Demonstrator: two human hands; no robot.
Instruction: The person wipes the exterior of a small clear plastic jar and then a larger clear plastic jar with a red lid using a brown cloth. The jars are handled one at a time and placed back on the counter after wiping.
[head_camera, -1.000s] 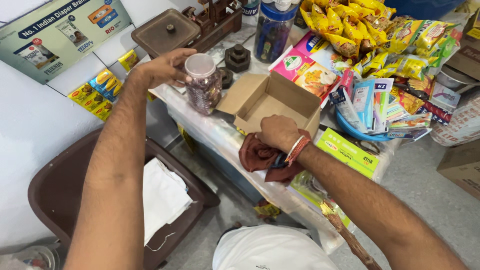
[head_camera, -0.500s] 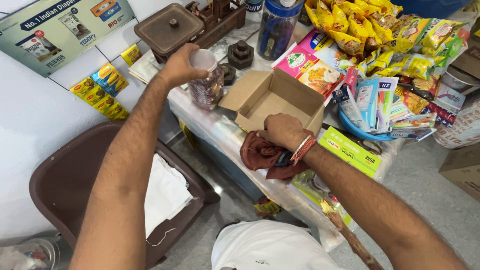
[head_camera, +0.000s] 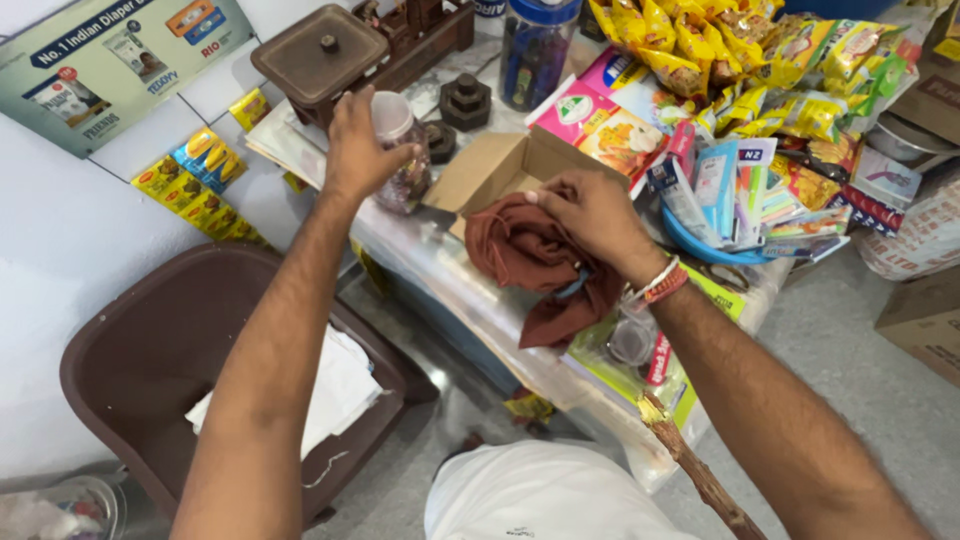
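Observation:
My left hand (head_camera: 358, 150) grips a clear plastic jar (head_camera: 400, 150) with a pale lid, which stands on the glass counter top (head_camera: 440, 265) and holds dark contents. My right hand (head_camera: 598, 222) is closed on a crumpled maroon cloth (head_camera: 530, 262) that lies on the counter and hangs over its near edge. The cloth partly covers the front of an open cardboard box (head_camera: 500, 168) just behind it. A red and white band sits on my right wrist.
Snack packets (head_camera: 720, 50) and small boxes crowd the counter's right side, with a blue bowl (head_camera: 700, 240) of packets. A brown lidded container (head_camera: 320, 55), iron weights (head_camera: 465, 100) and a dark bottle (head_camera: 535, 45) stand at the back. A brown plastic chair (head_camera: 150, 350) holding white paper is left below.
My right hand lifted the maroon cloth from the counter's edge up toward the cardboard box. My left hand slid from the jar's lid down to its side.

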